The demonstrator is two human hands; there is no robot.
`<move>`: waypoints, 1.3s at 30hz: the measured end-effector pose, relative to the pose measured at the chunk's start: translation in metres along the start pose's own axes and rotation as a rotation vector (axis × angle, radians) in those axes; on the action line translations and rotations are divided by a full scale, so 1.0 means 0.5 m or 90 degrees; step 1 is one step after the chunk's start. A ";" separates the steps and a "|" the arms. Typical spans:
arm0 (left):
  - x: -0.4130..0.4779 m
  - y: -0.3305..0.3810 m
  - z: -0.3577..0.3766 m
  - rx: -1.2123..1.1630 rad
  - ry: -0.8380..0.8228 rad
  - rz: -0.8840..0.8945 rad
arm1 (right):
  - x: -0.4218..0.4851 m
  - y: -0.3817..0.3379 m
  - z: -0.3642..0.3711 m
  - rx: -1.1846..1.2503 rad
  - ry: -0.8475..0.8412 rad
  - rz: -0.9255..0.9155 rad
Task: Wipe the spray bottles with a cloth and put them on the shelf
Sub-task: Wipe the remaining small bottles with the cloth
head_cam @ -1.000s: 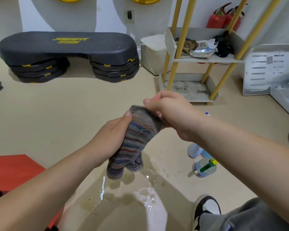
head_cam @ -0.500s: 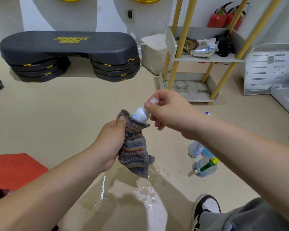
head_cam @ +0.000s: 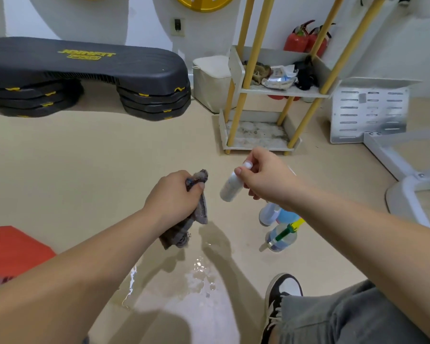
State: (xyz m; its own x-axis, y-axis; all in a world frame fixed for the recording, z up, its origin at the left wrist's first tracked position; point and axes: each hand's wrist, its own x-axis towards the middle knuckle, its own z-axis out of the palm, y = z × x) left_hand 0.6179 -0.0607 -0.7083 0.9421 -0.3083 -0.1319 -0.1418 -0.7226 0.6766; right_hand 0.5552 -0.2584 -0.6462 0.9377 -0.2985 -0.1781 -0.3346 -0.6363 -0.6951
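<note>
My right hand (head_cam: pixel 266 177) pinches a small white spray bottle (head_cam: pixel 230 187) by its top, tilted, with its base pointing down and left. My left hand (head_cam: pixel 174 197) grips a grey striped cloth (head_cam: pixel 184 227) that hangs down below the fist. Cloth and bottle are apart. Under my right forearm, two more spray bottles are on the floor: a white and blue one (head_cam: pixel 271 214) and a clear one with a green and yellow nozzle (head_cam: pixel 282 235). Beyond my hands stands the shelf (head_cam: pixel 256 142) with yellow poles, its white bottom tray stained.
A water puddle (head_cam: pixel 199 274) spreads on the beige floor below my hands. A black step platform (head_cam: pixel 85 73) lies at the back left, a red mat (head_cam: pixel 10 249) at left. My shoe (head_cam: pixel 281 296) is at the bottom right. White metal parts (head_cam: pixel 368 112) stand right of the shelf.
The bottle was wrapped in the cloth a second ago. My right hand has pulled it out and moved it right; my left hand has drawn the cloth away to the left.
</note>
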 end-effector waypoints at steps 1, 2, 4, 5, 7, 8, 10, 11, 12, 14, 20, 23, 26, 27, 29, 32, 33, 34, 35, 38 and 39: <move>-0.004 0.003 0.003 -0.004 -0.007 -0.003 | 0.002 0.014 0.004 -0.009 0.012 0.017; -0.006 0.006 0.007 -0.003 -0.014 -0.007 | 0.008 0.028 0.008 -0.022 0.016 0.034; -0.009 0.005 0.013 -0.004 -0.038 -0.026 | 0.028 0.051 0.017 -0.041 0.005 0.067; -0.007 0.001 0.017 -0.011 -0.057 -0.043 | 0.042 0.063 0.021 -0.046 -0.003 0.082; 0.002 -0.006 0.024 -0.012 -0.099 -0.080 | 0.074 0.087 0.035 -0.060 -0.014 0.114; 0.010 -0.009 0.028 -0.013 -0.119 -0.103 | 0.090 0.102 0.046 -0.065 -0.017 0.134; 0.030 -0.018 0.043 -0.051 -0.152 -0.158 | 0.123 0.141 0.077 -0.056 -0.012 0.181; 0.039 -0.024 0.056 -0.079 -0.163 -0.182 | 0.139 0.166 0.097 -0.041 -0.002 0.202; 0.047 -0.031 0.070 -0.106 -0.176 -0.204 | 0.155 0.191 0.118 -0.026 0.010 0.221; 0.059 -0.046 0.107 -0.164 -0.197 -0.243 | 0.185 0.243 0.158 -0.013 0.040 0.241; 0.105 -0.089 0.209 -0.258 -0.208 -0.367 | 0.259 0.378 0.232 -0.020 0.054 0.299; 0.120 -0.112 0.248 -0.286 -0.196 -0.397 | 0.276 0.433 0.248 -0.027 0.052 0.300; 0.127 -0.131 0.282 -0.313 -0.191 -0.429 | 0.278 0.466 0.256 0.015 0.100 0.328; 0.130 -0.135 0.290 -0.323 -0.191 -0.436 | 0.279 0.475 0.259 0.022 0.102 0.336; 0.139 -0.141 0.302 -0.321 -0.190 -0.434 | 0.279 0.486 0.260 0.034 0.100 0.360; 0.150 -0.141 0.307 -0.327 -0.189 -0.433 | 0.280 0.488 0.258 0.021 0.093 0.385; 0.150 -0.137 0.306 -0.342 -0.187 -0.430 | 0.279 0.485 0.258 0.006 0.093 0.389; 0.149 -0.132 0.302 -0.355 -0.184 -0.425 | 0.277 0.476 0.257 -0.011 0.095 0.390; 0.144 -0.127 0.296 -0.362 -0.181 -0.422 | 0.274 0.466 0.259 -0.030 0.095 0.385; 0.128 -0.128 0.281 -0.359 -0.168 -0.404 | 0.254 0.426 0.278 -0.054 0.064 0.346; 0.124 -0.132 0.276 -0.353 -0.161 -0.396 | 0.245 0.413 0.291 -0.047 0.052 0.331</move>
State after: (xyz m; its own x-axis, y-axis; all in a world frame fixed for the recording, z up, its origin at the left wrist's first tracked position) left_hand 0.6437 -0.1174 -0.8613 0.6942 -0.1341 -0.7072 0.6064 -0.4202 0.6750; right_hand 0.6148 -0.3230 -0.9130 0.6370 -0.6401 -0.4296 -0.7617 -0.4367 -0.4786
